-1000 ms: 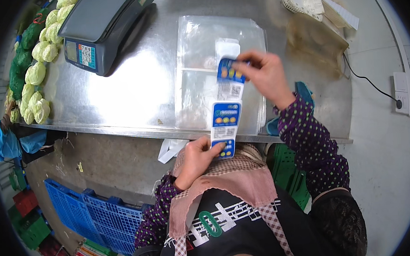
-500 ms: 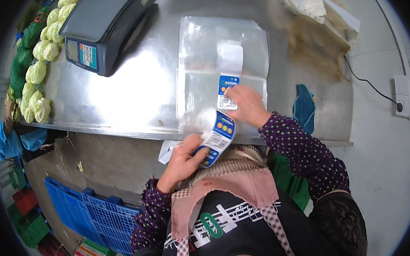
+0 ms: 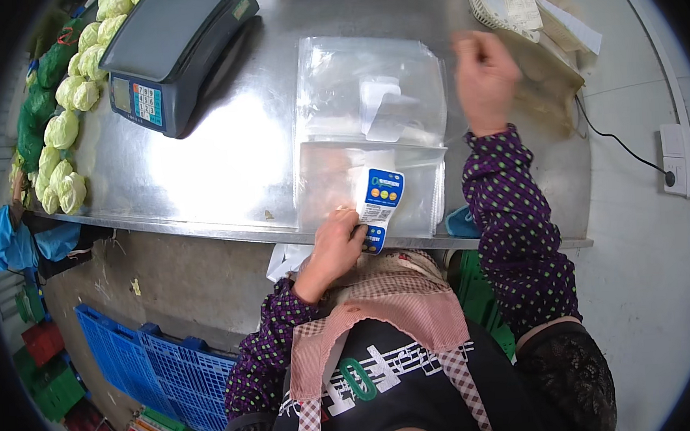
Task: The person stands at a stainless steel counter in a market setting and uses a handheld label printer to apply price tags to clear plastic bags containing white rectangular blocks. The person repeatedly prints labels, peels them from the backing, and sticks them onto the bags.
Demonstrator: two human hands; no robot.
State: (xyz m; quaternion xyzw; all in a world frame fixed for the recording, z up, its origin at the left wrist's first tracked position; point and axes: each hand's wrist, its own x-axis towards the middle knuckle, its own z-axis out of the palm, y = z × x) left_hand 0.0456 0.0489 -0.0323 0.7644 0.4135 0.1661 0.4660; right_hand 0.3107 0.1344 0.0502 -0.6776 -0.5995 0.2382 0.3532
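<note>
Label strip (image 3: 382,201), thin and smooth, hanging over the front of a steel table (image 3: 223,164), with upper end over clear plastic bags (image 3: 332,70). Two blue panels in view, one above and one below a white panel. Upper blue panel with pale lettering and three round orange-yellow spots in a row; white panel with a small square code and fine print too tiny to read.

Left hand (image 3: 336,244) at the strip's lower end, thumb and fingers clamped on it. Right hand (image 3: 486,72) well apart, above the table to the right of the bags, blurred, fingers curled inward; impossible to tell whether anything is inside.

On the bags, farther from the body, blank white slips (image 3: 379,95), overlapping, at least two. Bags glossy, wrinkled and see-through, in a layered stack.

To the left, one grey scale (image 3: 169,44) with a flat tray, small display and numbered keypad. Beyond, at least ten pale, round, leafy cabbages (image 3: 61,130) in a line beside green mesh (image 3: 31,128). At upper right, two white plastic baskets (image 3: 484,1) and one crumpled brown bag (image 3: 546,81).
</note>
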